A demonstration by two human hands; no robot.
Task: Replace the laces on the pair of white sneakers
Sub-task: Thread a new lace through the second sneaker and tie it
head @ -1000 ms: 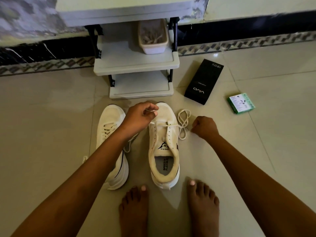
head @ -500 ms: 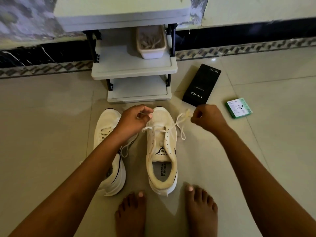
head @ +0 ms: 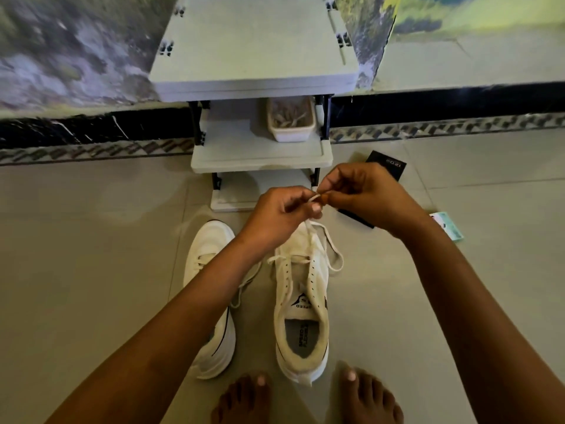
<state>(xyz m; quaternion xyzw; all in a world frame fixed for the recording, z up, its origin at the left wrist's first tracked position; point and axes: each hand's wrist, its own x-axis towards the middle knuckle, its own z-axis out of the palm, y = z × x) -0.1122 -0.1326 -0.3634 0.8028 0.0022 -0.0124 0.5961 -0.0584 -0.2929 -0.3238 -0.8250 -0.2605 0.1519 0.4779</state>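
Hidden or unclear: the black box (head: 386, 166) lies on the floor (head: 91, 240) largely behind the right hand (head: 367, 197); only its far corner with pale lettering and a dark strip near the wrist show. The green-and-white packet (head: 449, 229) is partly covered by the right forearm, its print illegible. The lace tip between the fingers is too small to make out. The left sneaker (head: 211, 270) is crossed by the left forearm, so its heel opening cannot be seen. The shelf unit's (head: 260, 71) lowest tier is mostly screened by the hands. The contents of the white tub (head: 290, 122) on the middle tier are blurred.

Task items: the right sneaker (head: 301, 304), white with an off-white collar, stands upright on the floor, toe toward the shelf unit, just beside the left sneaker and just ahead of two bare feet (head: 370, 399). Its tongue bears a dark logo reading SPEED; the insole shows printed text. Most eyelets stand bare, with a lace (head: 331, 252) crossing only the row nearest the toe. From there one cream strand rises to the hands and another loops out past the shoe's right side. The left sneaker is white with a dark side line, its laces in place over the forefoot.

Grip: left hand (head: 281, 215) and right hand meet above the toe of the right sneaker, each pinching the lace between thumb and fingertips, the other fingers curled.
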